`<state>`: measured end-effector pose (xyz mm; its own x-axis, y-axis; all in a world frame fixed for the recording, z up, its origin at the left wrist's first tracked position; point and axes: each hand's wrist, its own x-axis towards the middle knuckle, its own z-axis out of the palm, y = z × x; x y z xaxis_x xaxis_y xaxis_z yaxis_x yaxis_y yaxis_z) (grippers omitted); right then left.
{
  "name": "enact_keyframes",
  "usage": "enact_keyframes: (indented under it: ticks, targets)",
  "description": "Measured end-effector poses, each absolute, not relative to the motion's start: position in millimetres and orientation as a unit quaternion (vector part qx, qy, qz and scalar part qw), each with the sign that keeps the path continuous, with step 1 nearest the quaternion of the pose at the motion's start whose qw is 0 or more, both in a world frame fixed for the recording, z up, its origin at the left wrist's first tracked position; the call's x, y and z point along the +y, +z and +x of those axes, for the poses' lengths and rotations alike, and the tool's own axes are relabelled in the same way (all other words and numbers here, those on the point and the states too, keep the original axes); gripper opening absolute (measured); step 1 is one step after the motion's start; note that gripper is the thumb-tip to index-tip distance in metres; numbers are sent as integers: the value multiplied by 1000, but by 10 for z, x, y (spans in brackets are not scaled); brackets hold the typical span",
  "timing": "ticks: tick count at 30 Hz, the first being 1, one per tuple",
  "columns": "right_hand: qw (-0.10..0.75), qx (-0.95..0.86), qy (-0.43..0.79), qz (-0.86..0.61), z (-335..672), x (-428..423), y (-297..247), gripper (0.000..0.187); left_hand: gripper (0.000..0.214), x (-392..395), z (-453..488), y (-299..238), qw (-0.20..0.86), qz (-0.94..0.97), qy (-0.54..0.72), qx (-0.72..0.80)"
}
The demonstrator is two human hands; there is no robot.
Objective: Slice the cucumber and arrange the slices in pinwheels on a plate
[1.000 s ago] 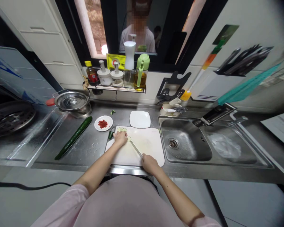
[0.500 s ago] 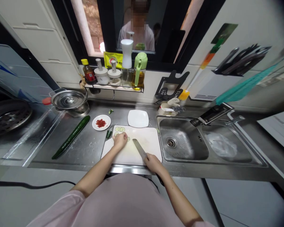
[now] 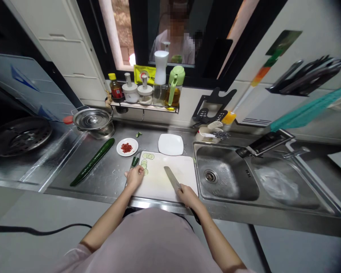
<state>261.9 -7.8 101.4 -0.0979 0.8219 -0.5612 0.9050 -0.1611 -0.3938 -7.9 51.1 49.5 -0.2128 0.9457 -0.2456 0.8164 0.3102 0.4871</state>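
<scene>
A white cutting board lies on the steel counter in front of me. Several thin cucumber slices sit at its far left corner, beside a short dark green cucumber end. My left hand rests at the board's left edge, just short of the slices, with its fingers curled over the edge. My right hand is closed on the handle of a knife. The blade lies low over the middle of the board and points away from me to the left.
A whole cucumber lies on the counter to the left. A small plate of red chilli and a white square plate stand behind the board. The sink is right of it. A lidded pot and a bottle shelf are at the back.
My left hand has left the slices and slid left and toward me to the board's edge. The knife has lifted away from the cucumber and drawn back to the board's middle.
</scene>
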Motion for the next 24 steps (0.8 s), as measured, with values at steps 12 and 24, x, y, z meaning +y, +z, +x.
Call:
enact_keyframes:
  ticks: [12,24]
  targets:
    - [43,646,-367,668,2566,-78,1011,22,20,561,-61,466,182,573,123,789]
    - [26,637,-369,676,2606,-114,1002,23,31,926,266,582,177,569,133,792]
